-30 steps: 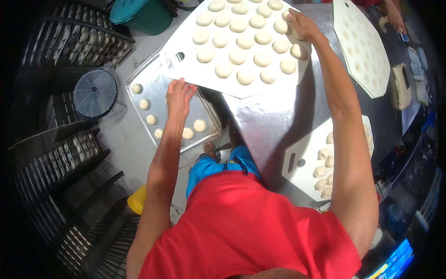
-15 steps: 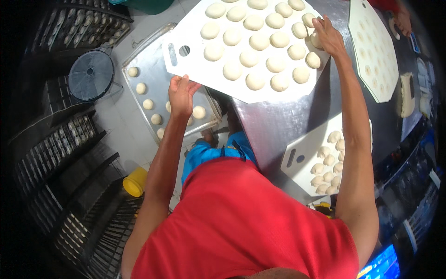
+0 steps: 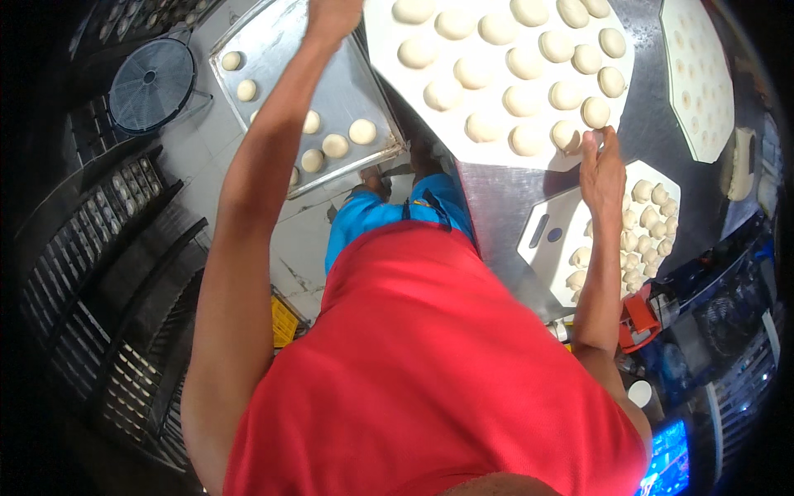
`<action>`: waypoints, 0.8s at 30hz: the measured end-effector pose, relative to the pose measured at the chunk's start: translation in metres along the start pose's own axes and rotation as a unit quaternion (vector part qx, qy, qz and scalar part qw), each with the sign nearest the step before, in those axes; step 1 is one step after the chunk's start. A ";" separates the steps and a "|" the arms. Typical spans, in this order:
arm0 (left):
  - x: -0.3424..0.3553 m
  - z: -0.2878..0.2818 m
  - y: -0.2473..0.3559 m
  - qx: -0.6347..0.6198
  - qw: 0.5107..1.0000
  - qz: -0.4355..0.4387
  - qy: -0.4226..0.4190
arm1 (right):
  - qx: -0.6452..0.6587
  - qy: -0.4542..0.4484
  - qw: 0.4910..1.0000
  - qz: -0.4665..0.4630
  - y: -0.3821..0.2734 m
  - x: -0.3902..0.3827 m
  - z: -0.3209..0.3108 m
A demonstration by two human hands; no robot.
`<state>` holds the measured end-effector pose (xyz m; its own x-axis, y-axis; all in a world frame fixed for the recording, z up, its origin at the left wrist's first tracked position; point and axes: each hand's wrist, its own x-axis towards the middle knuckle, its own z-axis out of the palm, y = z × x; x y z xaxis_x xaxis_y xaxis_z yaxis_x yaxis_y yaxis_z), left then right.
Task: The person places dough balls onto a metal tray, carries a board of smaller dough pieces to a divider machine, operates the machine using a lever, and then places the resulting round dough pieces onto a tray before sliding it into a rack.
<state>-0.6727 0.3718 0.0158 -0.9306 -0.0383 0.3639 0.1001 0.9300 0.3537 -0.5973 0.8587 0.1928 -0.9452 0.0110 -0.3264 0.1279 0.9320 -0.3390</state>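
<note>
A large white board [image 3: 453,128] with cut corners carries rows of round dough balls [image 3: 521,101] at the top middle. At its near right edge my right hand [image 3: 604,175] grips the board with thumb and fingers, close beside one ball. My left hand [image 3: 333,18] is at the upper edge, near the board's left side; its fingers are cut off by the picture. Beneath my left forearm lies a metal tray [image 3: 277,37] with several smaller dough balls [image 3: 336,146] on it. Right of my body, a smaller white board [image 3: 571,207] holds knotted dough pieces [image 3: 649,217], partly behind my right forearm.
The boards rest on a metal table [image 3: 496,194]. Another white board [image 3: 701,91] with round marks is at the far right. On the left are a round fan [image 3: 150,76] and dark racks [image 3: 95,236] of dough pieces. A yellow crate [image 3: 284,321] stands beside my left arm.
The large board has shifted right and turned. My right hand has come from its far right edge to the near right edge. My left hand has moved forward from its near left corner.
</note>
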 end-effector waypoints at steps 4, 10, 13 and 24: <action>0.020 -0.002 0.041 -0.080 0.987 -0.138 0.019 | -0.014 0.022 1.000 -0.002 -0.008 -0.016 0.002; -0.010 -0.077 0.144 -0.181 0.982 -0.025 0.046 | 0.046 0.077 0.993 -0.077 -0.032 0.000 -0.017; -0.024 -0.088 0.180 -0.201 0.972 0.097 -0.072 | 0.083 0.087 0.972 -0.201 -0.061 0.017 -0.012; -0.021 -0.102 0.183 -0.267 0.933 -0.081 -0.228 | 0.046 -0.071 0.966 -0.245 -0.088 0.045 0.018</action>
<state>-0.5990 0.5050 0.1607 -0.9896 0.1096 -0.0932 -0.0078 0.6062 0.7953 -0.6454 0.7703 0.1920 -0.8489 -0.4796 -0.2224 -0.2927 0.7767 -0.5578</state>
